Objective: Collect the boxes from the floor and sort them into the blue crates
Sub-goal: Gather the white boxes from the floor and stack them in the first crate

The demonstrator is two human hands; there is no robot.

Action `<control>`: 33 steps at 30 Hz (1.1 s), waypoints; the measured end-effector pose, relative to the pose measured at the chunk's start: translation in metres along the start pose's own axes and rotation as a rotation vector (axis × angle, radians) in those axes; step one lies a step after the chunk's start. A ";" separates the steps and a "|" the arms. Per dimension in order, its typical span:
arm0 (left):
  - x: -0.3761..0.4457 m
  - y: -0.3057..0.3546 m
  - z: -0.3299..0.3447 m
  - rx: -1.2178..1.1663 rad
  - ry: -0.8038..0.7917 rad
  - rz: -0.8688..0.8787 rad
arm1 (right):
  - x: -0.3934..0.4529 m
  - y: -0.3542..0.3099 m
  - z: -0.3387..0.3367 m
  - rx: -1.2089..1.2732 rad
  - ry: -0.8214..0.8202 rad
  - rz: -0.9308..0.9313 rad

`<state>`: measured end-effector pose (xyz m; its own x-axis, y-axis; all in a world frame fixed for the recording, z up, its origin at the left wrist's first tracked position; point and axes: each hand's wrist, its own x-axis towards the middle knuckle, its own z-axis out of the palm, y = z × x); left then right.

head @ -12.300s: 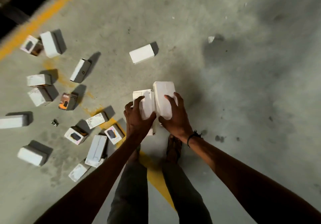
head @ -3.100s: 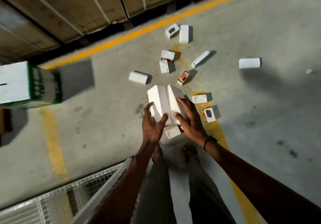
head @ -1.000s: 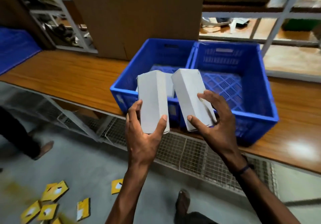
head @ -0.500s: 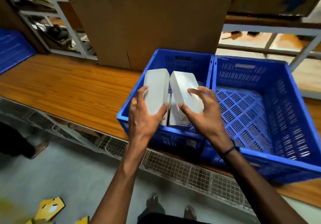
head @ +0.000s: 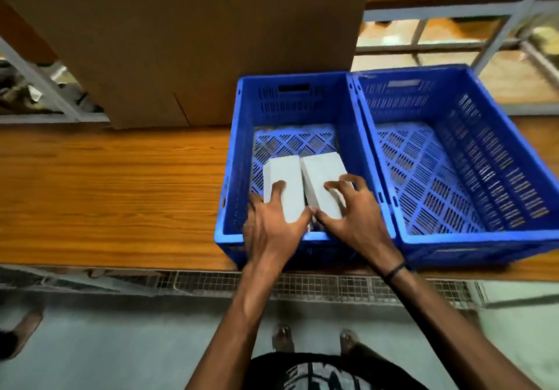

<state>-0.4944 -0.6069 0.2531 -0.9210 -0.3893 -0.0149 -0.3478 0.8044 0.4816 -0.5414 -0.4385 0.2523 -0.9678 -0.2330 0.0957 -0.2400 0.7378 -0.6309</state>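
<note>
My L hand (head: 273, 226) is wrapped over the near end of the L white box (head: 284, 187): fingers (head: 279, 188) spread on top, thumb pressed to its R edge, so it's clamped on that box. My R hand (head: 352, 217) grips the R white box (head: 323, 182) the same way, fingers curled over the top & far side, thumb on the near L edge. Both boxes lie lengthwise, side by side & touching, inside the L blue crate (head: 233, 178), toward its near wall; can't tell if they sit flat on the lattice floor yet or on smth beneath. Black band (head: 395, 269) on my R wrist. The R blue crate (head: 514, 153) stands touching the L one, nothing visible in it. Both crates sit on a wood-grain bench (head: 106, 196), near its front edge. Behind the L crate stands a big cardboard carton (head: 196, 42). Wire mesh (head: 196, 283) runs below the bench front. Grey floor below, my feet (head: 314, 341) near the bench, someone else's sandalled foot (head: 25, 329) at far L.
</note>
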 end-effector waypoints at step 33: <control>-0.215 0.174 0.096 -0.420 -0.410 1.058 | -0.333 0.104 -0.133 0.059 0.781 0.501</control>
<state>-0.3742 -0.3400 0.2560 -0.7291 0.6058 0.3184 0.6252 0.4005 0.6699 -0.2537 -0.2001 0.2575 -0.7393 0.6127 0.2794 0.2032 0.5985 -0.7749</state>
